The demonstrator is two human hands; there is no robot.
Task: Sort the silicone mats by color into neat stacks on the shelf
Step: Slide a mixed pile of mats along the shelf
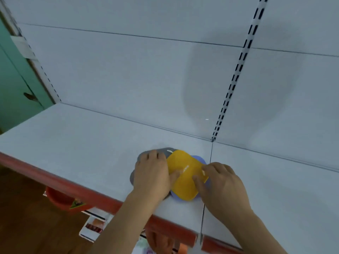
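Note:
A yellow silicone mat [183, 173] lies on top of a small pile on the white shelf [82, 147]. Under it a grey mat [167, 151] sticks out to the left and back, and a lilac-blue mat [199, 159] peeks out at the right and front. My left hand [152, 175] lies flat over the grey mat, its thumb touching the yellow mat's left side. My right hand [222, 184] has its fingers curled onto the yellow mat's right edge.
The shelf has a red front edge [73, 189] and a white back panel with a slotted upright [236, 74]. A seam [209, 173] divides the shelf boards beside the pile. Orange goods [58, 198] and price tags sit on a lower shelf.

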